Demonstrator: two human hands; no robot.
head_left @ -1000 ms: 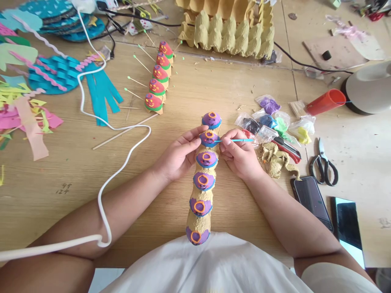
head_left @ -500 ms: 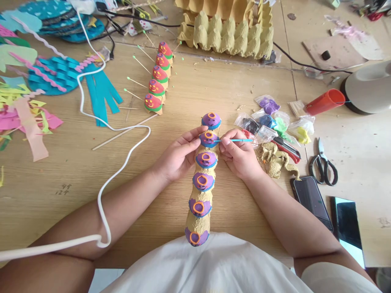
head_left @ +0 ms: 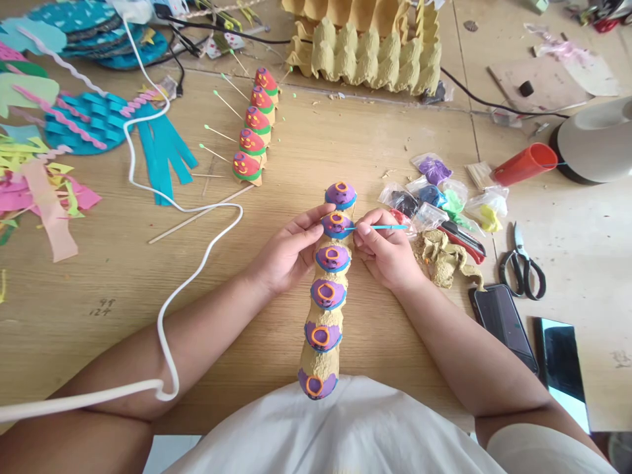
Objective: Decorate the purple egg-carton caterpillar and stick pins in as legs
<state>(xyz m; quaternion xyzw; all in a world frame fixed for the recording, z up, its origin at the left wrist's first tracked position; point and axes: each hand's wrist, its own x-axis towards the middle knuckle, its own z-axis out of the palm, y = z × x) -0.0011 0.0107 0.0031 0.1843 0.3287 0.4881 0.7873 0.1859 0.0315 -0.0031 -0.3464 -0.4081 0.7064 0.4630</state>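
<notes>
A long egg-carton strip (head_left: 320,360) lies upright in view before my body, its several bumps covered in purple clay with orange rings and blue edges. My left hand (head_left: 297,247) grips the strip's left side near the second bump from the far end, thumb and forefinger against it. On the other side my right hand (head_left: 382,247) pinches a thin blue tool (head_left: 392,227). The tool's tip touches or nearly touches the face on that second bump. A red and green caterpillar-like strip (head_left: 253,143) stands farther back, with green-tipped sticks beside it.
Clay bags (head_left: 432,196), a cutter (head_left: 464,242), torn carton pieces (head_left: 442,260), scissors (head_left: 523,263) and two phones (head_left: 503,326) lie to the right. A red cup (head_left: 526,164) lies behind them. A white cable (head_left: 200,263) crosses my left forearm. Egg trays (head_left: 375,56) sit at the back.
</notes>
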